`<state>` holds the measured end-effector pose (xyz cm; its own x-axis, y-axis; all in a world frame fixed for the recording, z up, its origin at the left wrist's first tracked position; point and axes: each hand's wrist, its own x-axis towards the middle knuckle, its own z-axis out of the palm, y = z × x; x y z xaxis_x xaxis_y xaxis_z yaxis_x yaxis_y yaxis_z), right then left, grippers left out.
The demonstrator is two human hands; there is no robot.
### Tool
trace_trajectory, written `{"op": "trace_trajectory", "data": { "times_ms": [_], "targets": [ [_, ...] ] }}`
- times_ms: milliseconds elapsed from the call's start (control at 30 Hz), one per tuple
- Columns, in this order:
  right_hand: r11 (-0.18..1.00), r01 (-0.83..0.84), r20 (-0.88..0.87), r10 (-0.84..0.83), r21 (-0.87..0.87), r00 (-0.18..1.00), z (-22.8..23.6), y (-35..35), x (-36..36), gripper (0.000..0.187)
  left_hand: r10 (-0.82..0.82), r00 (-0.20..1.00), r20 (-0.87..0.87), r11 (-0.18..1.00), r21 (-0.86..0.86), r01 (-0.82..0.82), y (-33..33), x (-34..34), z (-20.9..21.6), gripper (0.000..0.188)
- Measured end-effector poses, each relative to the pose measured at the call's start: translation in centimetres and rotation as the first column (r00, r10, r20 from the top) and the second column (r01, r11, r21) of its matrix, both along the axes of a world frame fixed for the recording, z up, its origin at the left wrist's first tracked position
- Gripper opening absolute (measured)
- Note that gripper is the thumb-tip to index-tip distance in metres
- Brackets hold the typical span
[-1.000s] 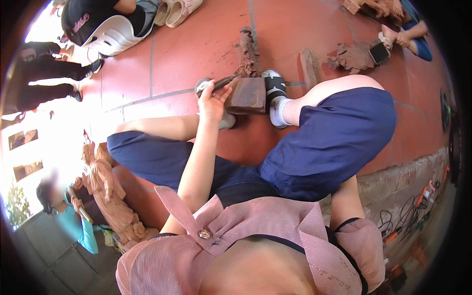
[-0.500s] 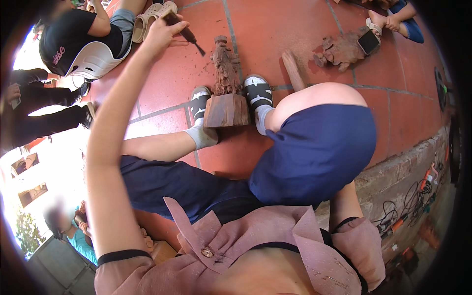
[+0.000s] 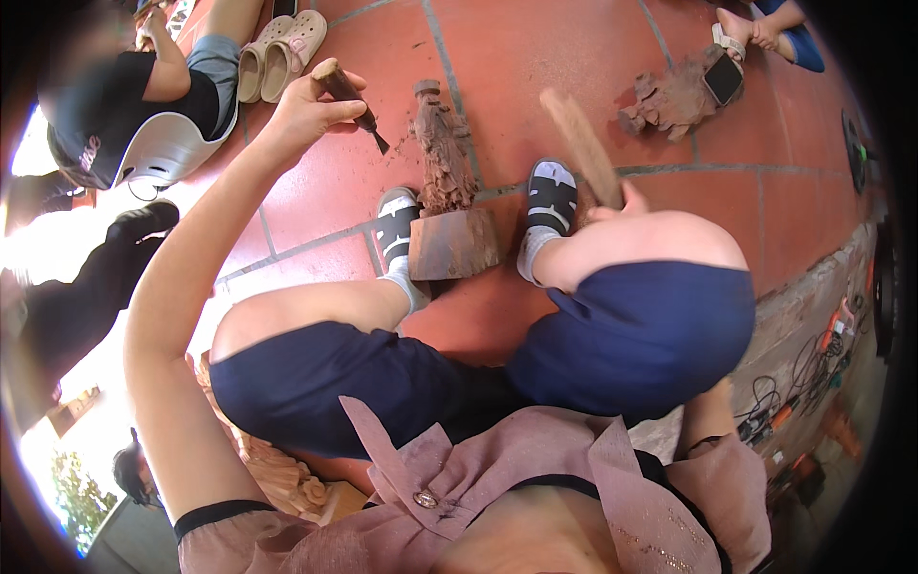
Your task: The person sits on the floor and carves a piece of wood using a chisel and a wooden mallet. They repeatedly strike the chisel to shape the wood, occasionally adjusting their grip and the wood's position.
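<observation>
My left hand (image 3: 298,117) is closed round the wooden handle of a chisel (image 3: 342,91), whose dark blade points down toward a carved wooden figure (image 3: 440,158). A gap lies between the blade tip and the figure. The figure stands upright on a rough wooden block (image 3: 454,245) between my sandalled feet. Partly behind my right knee, my right hand (image 3: 626,203) grips the lower end of a long wooden mallet (image 3: 583,143), which rises clear of my leg and leans to the left. The rest of that hand is hidden.
Another brown carving (image 3: 669,103) lies at the far right, with a dark-screened device (image 3: 723,77) and a co-worker's foot beside it. Pale clogs (image 3: 282,55) and a seated person are at upper left. Cables (image 3: 803,383) lie near a low ledge (image 3: 765,340) at right.
The mallet has been lifted and shifted, and my right hand now shows on it. My left hand has dropped slightly with the chisel. The person standing at left has changed leg position.
</observation>
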<state>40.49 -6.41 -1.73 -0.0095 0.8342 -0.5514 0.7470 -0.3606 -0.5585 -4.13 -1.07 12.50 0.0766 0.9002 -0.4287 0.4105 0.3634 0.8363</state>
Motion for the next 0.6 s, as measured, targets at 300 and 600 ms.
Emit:
{"op": "trace_trajectory", "data": {
  "times_ms": [300, 600],
  "targets": [
    [0.948, -0.277, -0.519, 0.160, -0.157, 0.840, 12.1, 14.3, -6.0, 0.042, -0.104, 0.989, 0.109, 0.980, 0.181, 0.084, 4.5, 1.7, -3.5, 0.023],
    [0.945, -0.315, -0.657, 0.184, -0.087, 0.731, 6.4, 11.7, -7.6, 0.051, -0.119, 0.965, 0.232, 0.990, 0.102, 0.098, 4.4, 4.3, -7.6, 0.025]
  ]
}}
